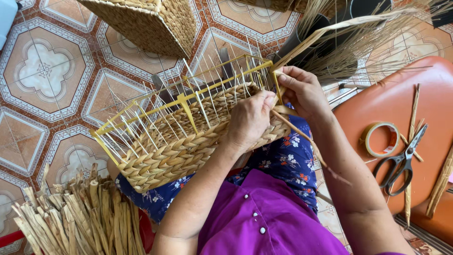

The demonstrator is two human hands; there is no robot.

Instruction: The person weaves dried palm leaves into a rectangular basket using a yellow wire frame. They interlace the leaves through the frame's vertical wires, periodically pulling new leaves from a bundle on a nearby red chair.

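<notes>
Nearest the camera, a purple garment with white buttons (pixel 264 215) covers the person's front, over blue flowered fabric (pixel 288 160) on the lap. At the lower left lies a bundle of dried, twisted plant fibre (pixel 71 217).

On the lap rests a half-woven basket (pixel 188 141): braided straw-coloured strands cover its lower walls, and a yellow wire frame (pixel 188 97) with thin upright spokes stands bare above the weave. The basket is tilted, its open top turned away from the person.

The left hand (pixel 250 120) lies over the near right corner of the basket, fingers curled and pressing on the woven wall. The right hand (pixel 302 92) is just beside it at the same corner, fingers pinched on a strand of fibre (pixel 295 130) that runs down past the basket's edge toward the lap. The two hands touch or nearly touch.

To the right, an orange seat (pixel 391 108) bears a roll of tape (pixel 380 139), black-handled scissors (pixel 401 163) and loose stalks (pixel 413 113).

Farther off, a sheaf of long dry fibre (pixel 358 33) spreads across the upper right. A finished woven basket (pixel 146 21) stands on the patterned tile floor (pixel 47 71) at the top.
</notes>
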